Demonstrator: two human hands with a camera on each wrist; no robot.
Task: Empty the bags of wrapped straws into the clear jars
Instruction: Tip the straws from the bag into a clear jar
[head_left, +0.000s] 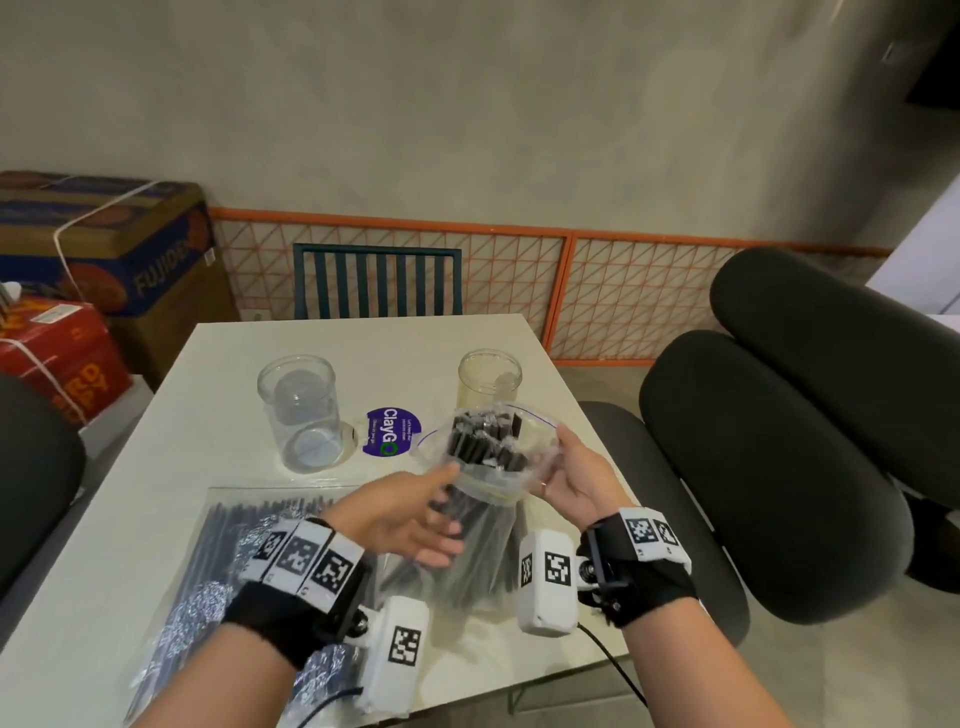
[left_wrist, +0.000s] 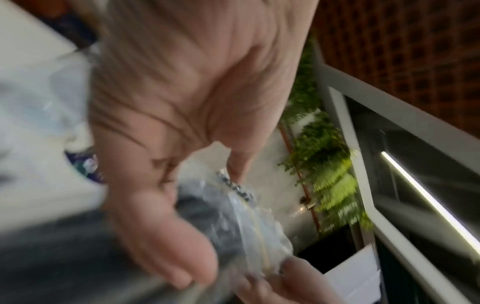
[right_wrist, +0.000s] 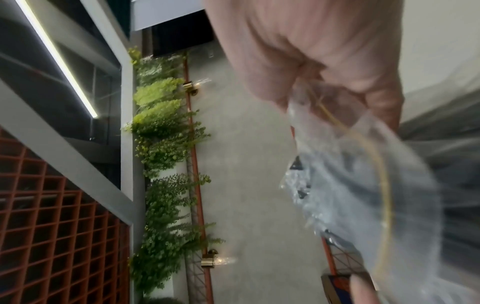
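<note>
A clear zip bag of black wrapped straws (head_left: 485, 457) is held up over the table's right half, its open mouth tilted towards the far side. My left hand (head_left: 405, 519) holds the bag's middle, thumb on top and fingers underneath. My right hand (head_left: 569, 480) pinches the rim of the bag's mouth. In the blurred wrist views, the left hand (left_wrist: 182, 102) wraps the bag (left_wrist: 233, 216) and the right hand (right_wrist: 311, 51) grips the bag's edge (right_wrist: 350, 185). Just beyond the bag stands a clear jar (head_left: 489, 379). A second clear jar (head_left: 298, 413) stands to the left. Another bag of straws (head_left: 234, 545) lies flat at the near left.
A purple round sticker (head_left: 389, 431) lies between the jars on the white table (head_left: 208, 374). A black office chair (head_left: 779, 441) stands close on the right. A teal chair (head_left: 376, 280) is at the far side. Cardboard boxes (head_left: 104, 244) are stacked at left.
</note>
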